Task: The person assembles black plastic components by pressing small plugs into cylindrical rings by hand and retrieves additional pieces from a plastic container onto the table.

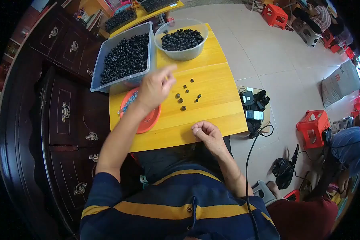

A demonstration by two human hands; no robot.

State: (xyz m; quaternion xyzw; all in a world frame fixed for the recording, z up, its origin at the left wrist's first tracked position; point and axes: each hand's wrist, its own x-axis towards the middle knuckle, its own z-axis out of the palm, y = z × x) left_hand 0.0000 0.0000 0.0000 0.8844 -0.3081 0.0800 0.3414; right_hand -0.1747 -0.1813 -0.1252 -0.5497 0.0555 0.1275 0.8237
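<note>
My left hand is over the yellow table, between the orange-red dish and the small black parts, slightly blurred. Its index finger points out, with the thumb apart from it, and no object shows between them. Small bluish metal pieces lie in the orange-red dish, partly covered by my left forearm. Several small black ring-like parts are scattered mid-table. At the near edge, my right hand is curled with thumb and fingertips together; whatever it may hold is too small to make out.
A clear rectangular bin of black rings and a round clear tub of black parts stand at the far side of the table. Dark wooden drawers rise at left. A black cable hangs at right, near red stools and other people.
</note>
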